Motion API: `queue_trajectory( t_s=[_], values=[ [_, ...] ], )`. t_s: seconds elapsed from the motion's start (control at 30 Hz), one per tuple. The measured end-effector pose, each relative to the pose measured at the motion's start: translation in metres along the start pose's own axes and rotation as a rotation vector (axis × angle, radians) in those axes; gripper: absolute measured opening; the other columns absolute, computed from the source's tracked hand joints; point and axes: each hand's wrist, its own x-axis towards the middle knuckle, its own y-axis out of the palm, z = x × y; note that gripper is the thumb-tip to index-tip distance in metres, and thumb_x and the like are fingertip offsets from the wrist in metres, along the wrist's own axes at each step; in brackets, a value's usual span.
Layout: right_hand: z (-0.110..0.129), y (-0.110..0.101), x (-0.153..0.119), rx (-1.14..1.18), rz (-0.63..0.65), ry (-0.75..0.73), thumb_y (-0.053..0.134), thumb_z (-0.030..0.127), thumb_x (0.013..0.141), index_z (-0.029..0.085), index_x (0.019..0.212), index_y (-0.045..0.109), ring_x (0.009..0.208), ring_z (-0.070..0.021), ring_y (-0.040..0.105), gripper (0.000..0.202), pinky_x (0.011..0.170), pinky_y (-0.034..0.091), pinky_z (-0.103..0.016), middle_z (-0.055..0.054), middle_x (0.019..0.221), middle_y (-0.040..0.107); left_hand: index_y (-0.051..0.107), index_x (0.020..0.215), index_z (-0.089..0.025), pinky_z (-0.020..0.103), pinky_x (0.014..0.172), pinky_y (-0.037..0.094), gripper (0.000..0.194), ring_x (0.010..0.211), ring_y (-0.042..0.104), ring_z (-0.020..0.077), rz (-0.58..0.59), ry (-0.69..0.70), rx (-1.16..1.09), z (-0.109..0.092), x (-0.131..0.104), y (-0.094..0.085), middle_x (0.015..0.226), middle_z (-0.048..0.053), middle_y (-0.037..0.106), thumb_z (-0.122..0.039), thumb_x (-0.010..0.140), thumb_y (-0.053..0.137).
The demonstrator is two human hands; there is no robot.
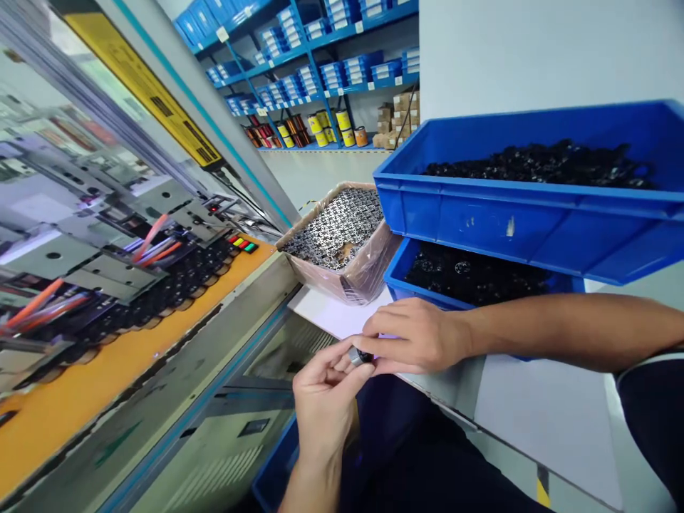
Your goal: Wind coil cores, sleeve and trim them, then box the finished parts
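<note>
Both hands meet in front of me over the white board's edge. In my left hand [325, 385], closed, a small silver metal ring [356, 357] is pinched between thumb and fingers. My right hand [414, 338] is closed on a small black plastic part [365, 355], which sits against the ring's right side. The right fingers cover much of this part. Beyond the hands, a plastic-lined carton [368, 263] holds many silver metal pieces [345, 217]. A lower blue bin [398, 274] with black plastic parts [481, 274] is just behind my right hand.
An upper blue bin [524, 221], resting above the lower one, holds more black parts. On the left stands a machine with an orange bed [128, 349] and a row of black pieces. A blue shelf rack [315, 46] with boxes and spools is at the back.
</note>
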Motion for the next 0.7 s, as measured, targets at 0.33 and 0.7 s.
queue_trajectory(
  t_s=[0.33, 0.7],
  values=[
    [0.010, -0.006, 0.006, 0.295, -0.077, 0.143, 0.058, 0.007, 0.092, 0.008, 0.104, 0.060, 0.088, -0.0171, 0.065, 0.013, 0.079, 0.060, -0.031, -0.012, 0.091, 0.069, 0.079, 0.095, -0.029, 0.024, 0.070, 0.060, 0.036, 0.081, 0.074, 0.0162, 0.000, 0.469, 0.291, -0.006, -0.007, -0.002, 0.091, 0.001, 0.079, -0.007, 0.067, 0.085],
    [-0.025, -0.043, 0.031, -0.060, 0.172, -0.023, 0.063, 0.030, 0.095, 0.007, 0.107, 0.064, 0.101, -0.0214, 0.067, 0.026, 0.086, 0.059, -0.035, -0.015, 0.105, 0.069, 0.073, 0.091, -0.020, 0.026, 0.076, 0.061, 0.023, 0.083, 0.076, 0.0169, 0.023, 0.635, 0.520, -0.018, -0.003, -0.021, 0.092, 0.004, 0.079, -0.007, 0.073, 0.081]
  ],
)
